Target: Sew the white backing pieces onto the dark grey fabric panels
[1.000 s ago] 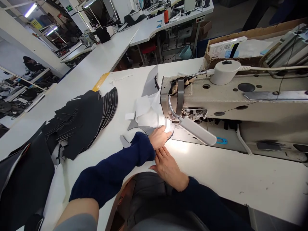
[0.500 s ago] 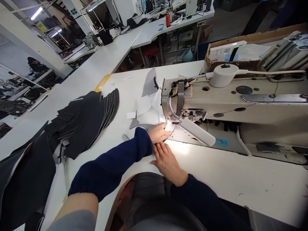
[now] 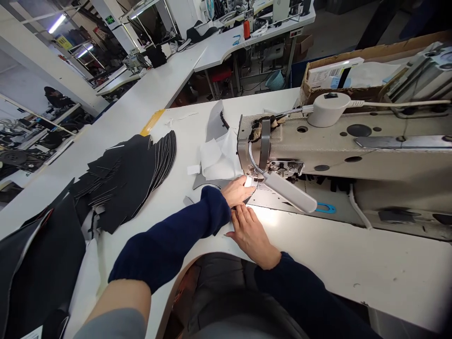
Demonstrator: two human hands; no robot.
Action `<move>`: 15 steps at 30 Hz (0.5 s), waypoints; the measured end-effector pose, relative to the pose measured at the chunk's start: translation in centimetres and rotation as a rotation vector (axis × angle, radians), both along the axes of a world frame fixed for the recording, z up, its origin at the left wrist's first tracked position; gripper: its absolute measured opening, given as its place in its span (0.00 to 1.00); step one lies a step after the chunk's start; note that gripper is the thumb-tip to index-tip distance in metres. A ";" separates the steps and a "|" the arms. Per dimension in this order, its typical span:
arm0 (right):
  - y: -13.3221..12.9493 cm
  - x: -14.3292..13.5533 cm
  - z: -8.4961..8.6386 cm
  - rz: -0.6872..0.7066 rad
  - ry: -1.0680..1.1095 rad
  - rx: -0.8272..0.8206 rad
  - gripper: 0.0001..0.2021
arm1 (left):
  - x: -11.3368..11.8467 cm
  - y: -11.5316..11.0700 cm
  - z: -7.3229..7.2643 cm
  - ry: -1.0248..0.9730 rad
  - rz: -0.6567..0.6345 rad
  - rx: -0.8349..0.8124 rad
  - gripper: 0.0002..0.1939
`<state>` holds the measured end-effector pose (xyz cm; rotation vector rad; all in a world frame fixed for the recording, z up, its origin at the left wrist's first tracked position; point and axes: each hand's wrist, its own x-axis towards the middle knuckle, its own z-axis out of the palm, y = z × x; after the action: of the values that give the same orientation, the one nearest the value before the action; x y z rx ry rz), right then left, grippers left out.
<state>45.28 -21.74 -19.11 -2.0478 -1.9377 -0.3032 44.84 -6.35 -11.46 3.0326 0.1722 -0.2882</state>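
My left hand [image 3: 237, 192] is at the needle end of the sewing machine [image 3: 282, 141], its fingers closed around a small white label [image 3: 248, 181] over a dark grey fabric piece. Most of that piece is hidden under my hands. My right hand [image 3: 251, 230] lies flat just below it, fingers stretched out and fingertips at the near edge of the fabric. Left of the machine head are a crumpled white sheet [image 3: 219, 157] and a grey curved fabric piece [image 3: 214, 123]. Another white label [image 3: 193, 170] lies by the sheet.
A lit white lamp [image 3: 291, 192] hangs over the machine bed. Fanned black fabric pieces [image 3: 130, 174] lie at left, with larger black panels [image 3: 42, 263] nearer me. Behind the machine stands a cardboard box [image 3: 374, 59]. A blue clip [image 3: 325, 208] rests on the bed.
Both my hands have shifted slightly to the right and away from me, towards the needle. The view has tilted a little. My right hand's fingers remain flat.
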 end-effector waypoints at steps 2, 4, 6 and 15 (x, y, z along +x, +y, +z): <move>-0.2 0.3 -0.1 0.004 0.008 0.001 0.35 | -0.7 0.7 0.1 -0.017 -0.075 0.001 0.16; -0.4 0.4 -0.1 0.010 0.016 -0.007 0.35 | -1.4 1.2 0.1 -0.026 -0.162 0.037 0.18; -0.4 0.4 0.0 0.004 0.021 -0.010 0.35 | -1.8 1.2 -0.1 -0.019 -0.208 0.096 0.19; -0.4 0.5 -0.2 0.025 0.022 -0.031 0.35 | -0.8 -1.3 -0.6 0.098 -0.095 0.185 0.15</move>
<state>45.76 -22.16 -19.33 -2.0363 -1.9647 -0.2457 44.08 -7.66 -12.06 3.2172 0.0651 -0.4537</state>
